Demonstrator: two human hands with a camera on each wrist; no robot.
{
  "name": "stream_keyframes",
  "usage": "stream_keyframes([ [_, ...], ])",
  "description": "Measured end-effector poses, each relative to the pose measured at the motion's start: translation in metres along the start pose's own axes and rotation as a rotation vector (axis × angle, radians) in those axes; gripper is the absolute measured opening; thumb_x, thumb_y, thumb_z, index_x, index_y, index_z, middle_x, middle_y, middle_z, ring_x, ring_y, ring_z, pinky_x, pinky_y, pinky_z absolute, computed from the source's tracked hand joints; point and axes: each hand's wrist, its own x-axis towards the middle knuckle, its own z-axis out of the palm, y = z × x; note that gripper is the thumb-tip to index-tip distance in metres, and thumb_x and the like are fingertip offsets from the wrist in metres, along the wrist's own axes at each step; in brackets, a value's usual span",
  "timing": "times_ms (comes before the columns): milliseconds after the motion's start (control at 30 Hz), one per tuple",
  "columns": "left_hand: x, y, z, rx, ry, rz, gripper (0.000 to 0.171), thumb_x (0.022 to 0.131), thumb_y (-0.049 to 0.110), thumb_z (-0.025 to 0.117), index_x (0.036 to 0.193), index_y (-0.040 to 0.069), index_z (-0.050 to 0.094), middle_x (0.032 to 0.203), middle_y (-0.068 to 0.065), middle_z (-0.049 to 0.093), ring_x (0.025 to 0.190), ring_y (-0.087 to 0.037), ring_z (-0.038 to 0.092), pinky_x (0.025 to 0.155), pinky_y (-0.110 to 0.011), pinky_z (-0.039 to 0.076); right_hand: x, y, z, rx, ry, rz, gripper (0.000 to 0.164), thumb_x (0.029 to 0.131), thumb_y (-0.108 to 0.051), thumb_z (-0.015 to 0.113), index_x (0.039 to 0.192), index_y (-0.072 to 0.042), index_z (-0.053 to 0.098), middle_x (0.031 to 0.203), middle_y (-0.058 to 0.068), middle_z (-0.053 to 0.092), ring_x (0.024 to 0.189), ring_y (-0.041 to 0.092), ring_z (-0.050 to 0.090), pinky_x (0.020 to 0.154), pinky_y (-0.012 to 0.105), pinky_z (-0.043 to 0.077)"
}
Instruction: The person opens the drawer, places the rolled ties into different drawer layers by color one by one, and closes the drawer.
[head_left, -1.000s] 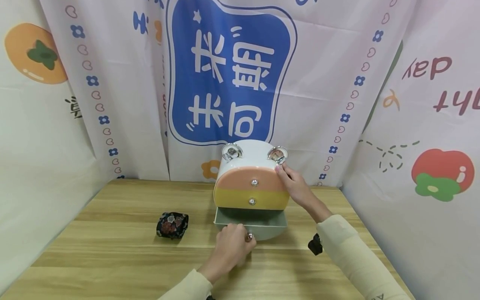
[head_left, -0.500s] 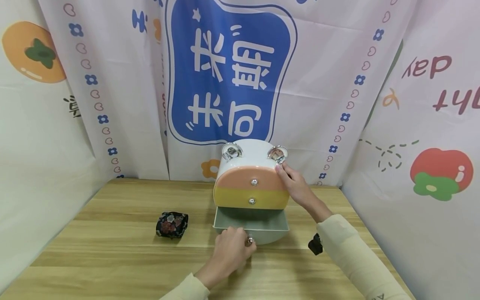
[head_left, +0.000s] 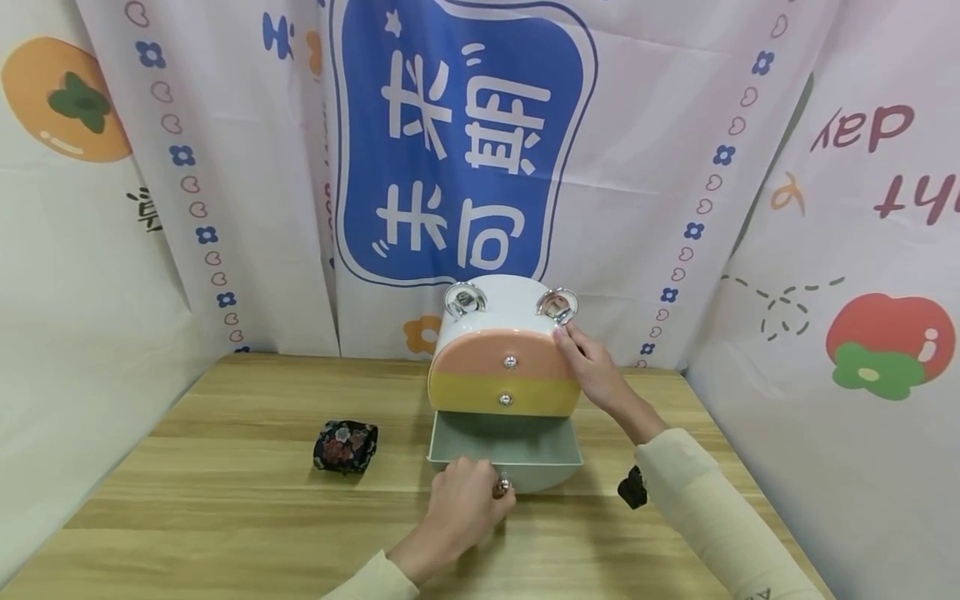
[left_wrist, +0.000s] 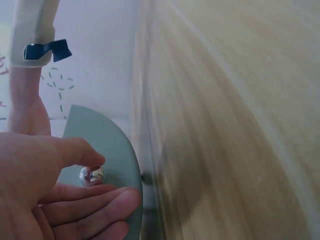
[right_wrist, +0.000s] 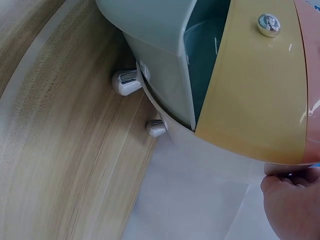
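A small drawer cabinet (head_left: 497,310) with a white rounded top and silver ears stands on the table. Its coral drawer (head_left: 472,358) and yellow drawer (head_left: 465,396) are closed. The bottom grey-green drawer (head_left: 543,477) is pulled out, and the visible part of its inside holds nothing. My left hand (head_left: 461,504) pinches that drawer's silver knob (left_wrist: 92,176) between thumb and fingers. At the cabinet's upper right side, just below an ear, my right hand (head_left: 600,375) grips the edge. In the right wrist view, only part of that hand (right_wrist: 294,205) shows.
A dark floral cloth bundle (head_left: 345,447) lies on the wooden table (head_left: 225,483), left of the cabinet. Silver feet (right_wrist: 127,82) hold the cabinet off the tabletop. Printed curtains (head_left: 630,167) hang behind and at both sides.
The left hand has drawn the grey-green drawer a little further out, toward the person. The right hand keeps its hold on the cabinet. The floral bundle has stayed in place.
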Motion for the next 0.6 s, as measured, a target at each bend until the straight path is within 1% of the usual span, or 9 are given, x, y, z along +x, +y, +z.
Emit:
stream_keyframes([
  [133,-0.001,-0.001,0.003,0.002,-0.010,0.004,0.056,0.085,0.028,0.079,0.050,0.026,0.035,0.049,0.014,0.035,0.047,-0.002,0.031,0.039,-0.020,0.028,0.002,0.001,0.000,-0.009,0.003,0.007,0.085,0.109,-0.065,0.032,0.168,-0.007,0.011,0.177,0.009,0.012,0.165,0.032,0.012,0.131,0.053,0.021],
  [233,0.000,-0.002,0.003,-0.004,-0.033,0.000,0.054,0.086,0.030,0.080,0.050,0.025,0.039,0.049,0.014,0.039,0.047,-0.003,0.034,0.040,-0.021,0.030,0.002,0.002,0.001,-0.005,0.004,0.004,0.085,0.109,-0.065,0.032,0.168,-0.007,0.011,0.177,0.008,0.012,0.165,0.031,0.012,0.131,0.052,0.021],
  [300,0.000,-0.003,0.002,-0.011,-0.060,-0.001,0.054,0.085,0.033,0.081,0.051,0.024,0.040,0.049,0.013,0.039,0.048,-0.003,0.035,0.041,-0.022,0.032,0.003,0.002,0.000,-0.003,0.004,-0.003,0.084,0.110,-0.064,0.032,0.168,-0.007,0.011,0.177,0.008,0.012,0.165,0.031,0.012,0.131,0.052,0.021],
  [400,0.000,-0.006,-0.001,-0.026,-0.113,0.007,0.056,0.082,0.035,0.083,0.053,0.024,0.036,0.050,0.013,0.034,0.048,-0.003,0.032,0.041,-0.022,0.030,0.002,0.003,0.000,-0.001,-0.001,-0.011,0.082,0.110,-0.062,0.032,0.168,-0.008,0.011,0.177,0.007,0.012,0.166,0.030,0.012,0.131,0.052,0.021],
  [467,-0.001,-0.008,-0.005,-0.034,-0.144,0.014,0.059,0.080,0.037,0.083,0.054,0.024,0.031,0.050,0.014,0.028,0.048,-0.003,0.027,0.041,-0.021,0.025,0.002,0.004,0.000,-0.002,-0.002,-0.016,0.081,0.111,-0.061,0.032,0.169,-0.009,0.012,0.177,0.006,0.013,0.166,0.030,0.012,0.131,0.052,0.021],
  [533,-0.002,-0.012,-0.009,-0.056,-0.169,0.019,0.061,0.080,0.035,0.082,0.055,0.024,0.027,0.051,0.014,0.022,0.048,-0.002,0.022,0.041,-0.020,0.020,0.002,0.005,0.000,-0.002,-0.002,-0.017,0.080,0.111,-0.061,0.032,0.169,-0.009,0.012,0.177,0.006,0.013,0.166,0.030,0.013,0.131,0.052,0.022],
  [600,-0.005,-0.017,-0.014,-0.086,-0.191,0.017,0.062,0.081,0.033,0.083,0.055,0.024,0.027,0.051,0.015,0.020,0.048,-0.002,0.019,0.042,-0.019,0.017,0.002,0.005,0.000,-0.003,-0.002,-0.016,0.080,0.111,-0.061,0.032,0.169,-0.010,0.012,0.177,0.006,0.014,0.166,0.030,0.013,0.131,0.052,0.022],
])
